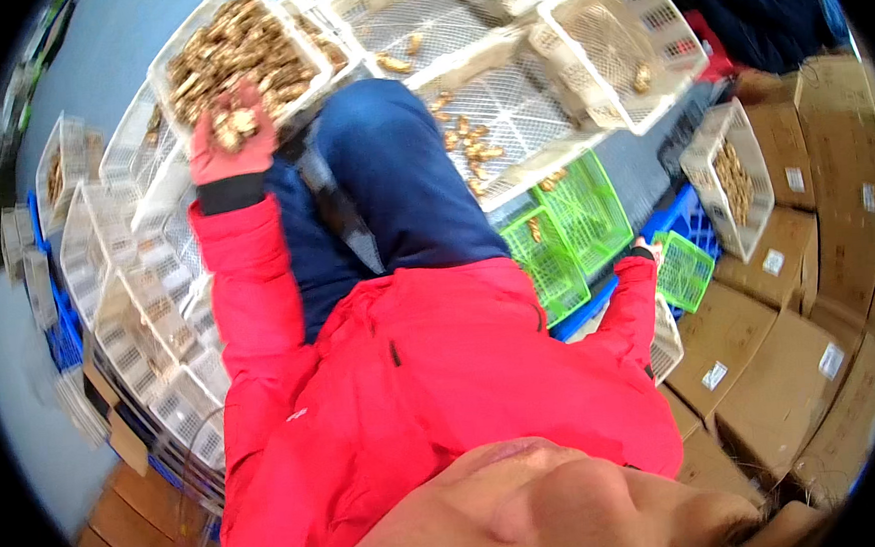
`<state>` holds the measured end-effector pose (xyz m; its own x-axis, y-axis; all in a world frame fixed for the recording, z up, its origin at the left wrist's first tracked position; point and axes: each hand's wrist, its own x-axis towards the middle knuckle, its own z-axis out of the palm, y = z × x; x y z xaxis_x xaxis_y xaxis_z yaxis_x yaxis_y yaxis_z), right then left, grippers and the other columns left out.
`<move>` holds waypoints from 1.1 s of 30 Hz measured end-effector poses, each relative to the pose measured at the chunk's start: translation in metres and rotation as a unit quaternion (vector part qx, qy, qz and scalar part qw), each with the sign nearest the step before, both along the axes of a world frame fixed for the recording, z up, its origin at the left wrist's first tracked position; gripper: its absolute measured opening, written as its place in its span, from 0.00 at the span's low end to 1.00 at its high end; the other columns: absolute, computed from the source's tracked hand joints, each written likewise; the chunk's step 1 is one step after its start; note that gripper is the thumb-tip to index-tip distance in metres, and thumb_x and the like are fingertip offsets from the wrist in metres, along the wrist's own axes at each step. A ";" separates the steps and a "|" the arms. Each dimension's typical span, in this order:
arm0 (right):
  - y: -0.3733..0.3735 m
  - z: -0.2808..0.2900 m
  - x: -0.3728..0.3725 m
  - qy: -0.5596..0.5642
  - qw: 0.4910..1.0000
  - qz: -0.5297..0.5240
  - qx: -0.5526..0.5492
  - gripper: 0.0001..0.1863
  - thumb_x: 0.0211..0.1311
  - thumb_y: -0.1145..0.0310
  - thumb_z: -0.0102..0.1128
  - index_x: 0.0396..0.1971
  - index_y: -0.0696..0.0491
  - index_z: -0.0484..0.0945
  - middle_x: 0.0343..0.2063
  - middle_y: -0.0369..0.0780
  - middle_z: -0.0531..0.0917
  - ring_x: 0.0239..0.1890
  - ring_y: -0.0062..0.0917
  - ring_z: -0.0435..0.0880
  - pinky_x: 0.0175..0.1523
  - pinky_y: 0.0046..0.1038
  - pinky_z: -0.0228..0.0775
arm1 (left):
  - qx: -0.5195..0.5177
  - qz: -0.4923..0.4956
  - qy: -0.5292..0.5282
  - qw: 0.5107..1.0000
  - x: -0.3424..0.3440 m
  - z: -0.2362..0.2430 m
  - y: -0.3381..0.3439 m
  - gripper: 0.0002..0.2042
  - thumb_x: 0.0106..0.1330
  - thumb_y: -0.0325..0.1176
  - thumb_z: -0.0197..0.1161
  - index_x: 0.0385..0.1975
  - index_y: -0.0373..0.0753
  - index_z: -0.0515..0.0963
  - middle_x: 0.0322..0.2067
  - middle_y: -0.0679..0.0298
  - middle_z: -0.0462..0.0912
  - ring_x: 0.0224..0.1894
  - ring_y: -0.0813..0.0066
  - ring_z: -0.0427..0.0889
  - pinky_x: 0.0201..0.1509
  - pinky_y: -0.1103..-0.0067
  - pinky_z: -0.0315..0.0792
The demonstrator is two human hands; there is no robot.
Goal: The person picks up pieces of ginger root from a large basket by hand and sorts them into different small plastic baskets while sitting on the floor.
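My left hand [233, 151] is palm up at the near edge of a white basket [317, 72]. Its fingers hold several small golden-brown knobbly pieces [235, 128], whose exact kind I cannot make out. A heap of similar pieces [244, 50] fills that basket. Over at the right, my right hand [648, 249] grips the rim of a small green mesh basket [688, 272]. Only part of that hand shows, at the end of the red sleeve. The small basket is tilted beside a blue crate [693, 220].
White mesh trays [506, 89] with scattered pieces lie ahead of my knees. Two larger green baskets [584, 209] stand right of my lap. Stacked cardboard boxes [763, 354] line the right side, near another filled white basket [704, 172]. White crates [123, 283] crowd the left.
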<state>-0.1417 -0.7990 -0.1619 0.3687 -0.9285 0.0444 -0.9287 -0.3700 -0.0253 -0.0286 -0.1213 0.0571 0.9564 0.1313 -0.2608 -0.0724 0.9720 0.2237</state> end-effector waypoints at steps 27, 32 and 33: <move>-0.158 -0.085 0.021 -0.450 0.853 0.208 0.164 0.21 0.46 0.64 0.56 0.42 0.56 0.69 0.30 0.40 0.77 0.30 0.21 0.75 0.35 0.24 0.67 | 0.100 -0.148 -0.004 0.984 0.069 -0.009 -0.064 0.13 0.56 0.36 0.50 0.35 0.33 0.70 0.39 0.54 0.72 0.42 0.64 0.71 0.38 0.71 0.69; 0.162 0.121 0.177 -0.402 0.574 0.310 0.642 0.20 0.48 0.74 0.52 0.45 0.58 0.65 0.34 0.40 0.75 0.30 0.18 0.74 0.32 0.17 0.67 | 0.182 -0.165 -0.010 0.969 0.050 0.014 -0.075 0.12 0.58 0.36 0.49 0.33 0.34 0.70 0.37 0.56 0.74 0.41 0.66 0.73 0.38 0.73 0.70; 0.191 0.129 0.202 -0.408 0.399 0.409 0.713 0.21 0.50 0.75 0.51 0.46 0.58 0.63 0.36 0.40 0.74 0.31 0.18 0.73 0.32 0.17 0.67 | 0.176 -0.170 0.002 0.970 0.061 0.015 -0.094 0.12 0.58 0.37 0.49 0.33 0.35 0.70 0.36 0.57 0.74 0.39 0.66 0.73 0.38 0.73 0.70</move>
